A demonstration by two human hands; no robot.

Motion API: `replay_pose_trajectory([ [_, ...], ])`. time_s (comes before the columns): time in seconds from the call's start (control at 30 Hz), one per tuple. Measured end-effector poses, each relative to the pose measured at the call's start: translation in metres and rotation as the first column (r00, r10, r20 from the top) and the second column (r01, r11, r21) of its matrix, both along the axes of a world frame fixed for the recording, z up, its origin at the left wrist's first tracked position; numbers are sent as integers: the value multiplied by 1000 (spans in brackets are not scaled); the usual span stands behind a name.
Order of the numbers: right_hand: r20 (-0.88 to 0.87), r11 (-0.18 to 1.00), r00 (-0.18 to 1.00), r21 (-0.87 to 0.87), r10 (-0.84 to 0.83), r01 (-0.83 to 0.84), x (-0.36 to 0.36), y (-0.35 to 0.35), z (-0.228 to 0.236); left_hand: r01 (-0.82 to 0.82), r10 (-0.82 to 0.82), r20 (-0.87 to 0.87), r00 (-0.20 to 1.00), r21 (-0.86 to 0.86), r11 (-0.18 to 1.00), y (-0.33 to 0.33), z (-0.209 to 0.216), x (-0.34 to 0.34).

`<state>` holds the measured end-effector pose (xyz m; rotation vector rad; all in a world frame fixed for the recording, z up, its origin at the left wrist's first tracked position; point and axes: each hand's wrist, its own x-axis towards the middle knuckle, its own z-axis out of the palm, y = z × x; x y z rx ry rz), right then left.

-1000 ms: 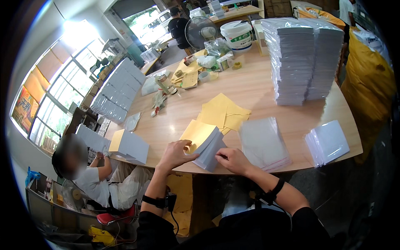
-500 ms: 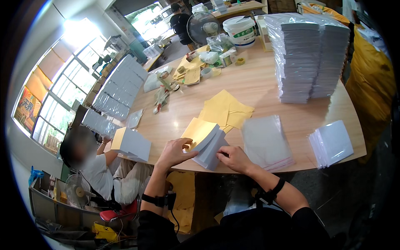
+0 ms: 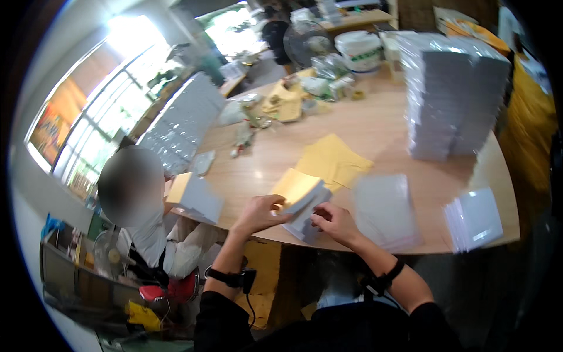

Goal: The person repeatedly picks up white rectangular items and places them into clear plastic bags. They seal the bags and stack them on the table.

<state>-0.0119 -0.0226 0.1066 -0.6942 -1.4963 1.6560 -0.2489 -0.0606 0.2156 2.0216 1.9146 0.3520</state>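
Observation:
A thick stack of white paper [image 3: 303, 226] with a yellow sheet [image 3: 297, 186] on top lies at the table's near edge, its layers fanned slightly apart. My left hand [image 3: 259, 215] holds its left side, thumb and fingers curved over the near left corner. At the right edge, the bent fingers of my right hand [image 3: 335, 224] are closed together against the white sheets; exactly how many sheets they pinch cannot be made out. Loose yellow sheets [image 3: 334, 157] lie just beyond the stack. To the right is a pile of clear plastic sleeves [image 3: 384, 205].
A wrapped white pack [image 3: 478, 218] lies at the right edge, with tall wrapped stacks [image 3: 454, 102] behind. At left a seated person [image 3: 146, 234] is beside another yellow-topped paper block [image 3: 196, 196]. A white bucket [image 3: 359, 51], a fan [image 3: 306, 44] and clutter stand at the back.
The whole view has shifted, so the table appears lower and farther right, with some blur. Both my hands stay at the paper stack. The seated person's head has come up nearer the table.

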Motion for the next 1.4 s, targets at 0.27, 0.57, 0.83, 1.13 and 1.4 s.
replay_pose_trajectory([
  [0.27, -356, 793, 934, -569, 0, -217, -49, 20, 35, 73, -62, -87, 994, 130, 989, -4, -10, -2],
  [0.57, -323, 825, 946, -544, -39, -152, -62, 38, -6, 12, 14, -125, 992, 206, 979, -18, -25, 2],
  [0.83, -219, 973, 960, -117, 172, -201, -29, 21, 72, -301, 85, 712, 697, 183, 936, -3, -13, -28],
  [1.13, -173, 930, 964, -275, 202, -244, -6, 33, 45, -121, 258, 856, 448, -228, 966, -11, -63, -12],
  [1.4, -239, 913, 956, -328, 167, -242, 3, 23, 26, -102, 374, 915, 154, -362, 927, -21, -66, -9],
])
